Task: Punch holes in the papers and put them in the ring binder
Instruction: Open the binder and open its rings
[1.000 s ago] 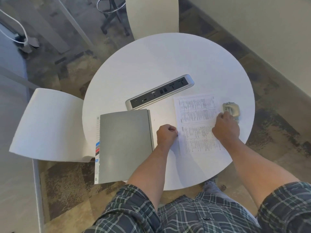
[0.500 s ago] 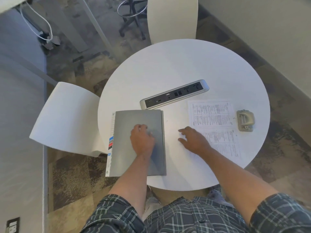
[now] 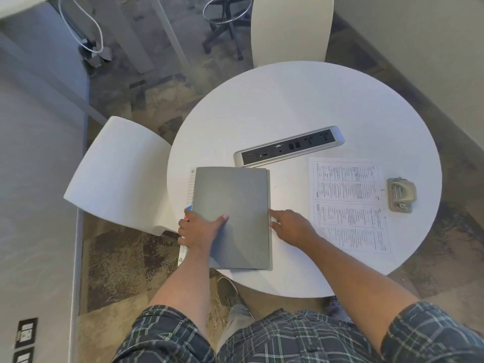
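Observation:
A grey ring binder [image 3: 233, 205] lies closed on the left part of the round white table [image 3: 301, 106], its left edge hanging past the rim. My left hand [image 3: 197, 229] grips the binder's left edge, thumb on the cover and fingers under it. My right hand [image 3: 290, 226] rests on the table at the binder's right edge, index finger touching that edge, holding nothing. A printed paper sheet [image 3: 348, 203] lies flat to the right of my right hand. A beige hole punch [image 3: 401, 194] sits beside the sheet's right edge.
A silver power strip [image 3: 288, 146] with sockets lies just behind the binder and the sheet. White chairs stand at the left [image 3: 117, 176] and at the back [image 3: 290, 30] of the table. A wall runs along the right side. Carpet lies below.
My right hand left the hole punch and the sheet and came to the binder's right edge. My left hand moved from the table onto the cover, then to the binder's left edge.

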A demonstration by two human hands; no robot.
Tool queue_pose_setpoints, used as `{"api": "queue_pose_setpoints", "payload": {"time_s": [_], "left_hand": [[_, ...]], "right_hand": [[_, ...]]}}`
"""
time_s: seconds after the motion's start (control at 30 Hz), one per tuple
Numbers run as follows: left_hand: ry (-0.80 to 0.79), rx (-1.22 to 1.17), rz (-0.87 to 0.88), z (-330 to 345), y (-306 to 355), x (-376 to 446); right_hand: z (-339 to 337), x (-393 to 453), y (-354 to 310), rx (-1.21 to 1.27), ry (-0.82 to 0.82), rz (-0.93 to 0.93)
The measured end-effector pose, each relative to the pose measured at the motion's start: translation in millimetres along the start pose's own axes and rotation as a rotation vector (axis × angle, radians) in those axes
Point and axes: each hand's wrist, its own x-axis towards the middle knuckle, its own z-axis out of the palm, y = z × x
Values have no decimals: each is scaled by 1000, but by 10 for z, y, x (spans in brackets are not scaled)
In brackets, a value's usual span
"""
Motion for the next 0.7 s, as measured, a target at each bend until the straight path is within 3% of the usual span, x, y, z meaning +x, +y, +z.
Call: {"api": "queue_pose_setpoints", "payload": {"time_s": [0.17, 0.33, 0.57, 0.7], "left_hand": [[-20, -18, 56, 35, 5, -80], [-37, -19, 86, 64, 79, -192], [-32, -13, 168, 111, 179, -334], [-49, -109, 250, 164, 196, -397]], "right_hand": [[-26, 48, 30, 365, 110, 135], [-142, 102, 170, 592, 120, 277], [-197, 82, 327, 687, 202, 326], [-306, 56, 411, 590, 341, 377]]}}
